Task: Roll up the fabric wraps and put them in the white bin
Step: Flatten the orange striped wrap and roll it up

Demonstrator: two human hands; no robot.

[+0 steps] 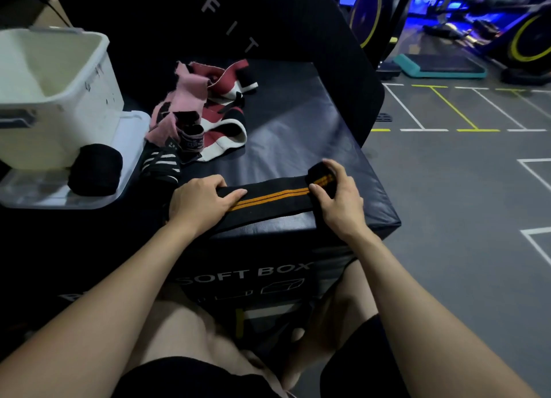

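Legs: the person's bare knees and dark shorts fill the bottom of the view, just in front of the box.
Soft box (pixel 298 147): a dark padded block with "SOFT BOX" printed on its near face; its top serves as the work surface.
Black wrap (pixel 268 199): a black band with two orange stripes lies flat along the near edge of the box top, stretched between both hands.
Left hand (pixel 202 201): it rests palm down on the left end of the band, fingers straight and pressing it to the box, nothing clasped.
Right hand (pixel 337 195): fingers and thumb curl round the started roll at the band's right end, pinching it.
Striped wrap (pixel 162 163): a black-and-white striped roll sits left of the left hand, beside the lid.
Black roll (pixel 95 169): a rolled black wrap lies on a clear lid (pixel 131 147), touching the bin's front.
White bin (pixel 59 78): it stands on the lid at far left, open at the top; whether anything lies inside cannot be told.
Loose wraps (pixel 208 108): a tangled pink, red, white and black pile lies mid-box, right of the bin.
Background: grey floor with white and yellow lines, exercise bikes under blue light.
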